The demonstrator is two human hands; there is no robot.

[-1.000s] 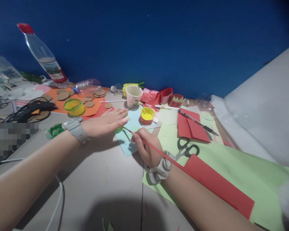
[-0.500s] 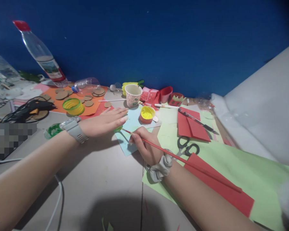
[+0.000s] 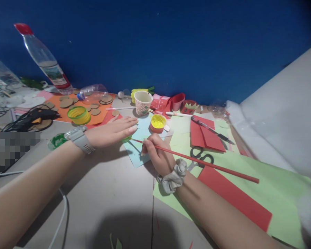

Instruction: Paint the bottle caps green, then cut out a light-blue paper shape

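My right hand (image 3: 158,152) pinches a long red paintbrush (image 3: 207,161) near its tip, which points left at a small green piece (image 3: 126,139) showing below my left hand. My left hand (image 3: 114,131) lies palm down with fingers stretched out, covering most of that piece; whether it presses on it I cannot tell. Below both hands lies a light blue paper sheet (image 3: 138,157). Just beyond the right hand stands a small tub of yellow paint (image 3: 158,121). Behind it is a patterned paper cup (image 3: 143,105).
Black-handled scissors (image 3: 202,159) and red paper (image 3: 235,197) lie on green paper (image 3: 282,186) at the right, with a black pen (image 3: 212,130) farther back. Cardboard discs (image 3: 66,102), a yellow-green ring (image 3: 79,115) and a tall plastic bottle (image 3: 46,58) are at the left. A white cable (image 3: 62,214) runs along the near left.
The brush handle's far end has swung up, away from my right forearm. My right hand has shifted slightly up and right. My left hand stays in place.
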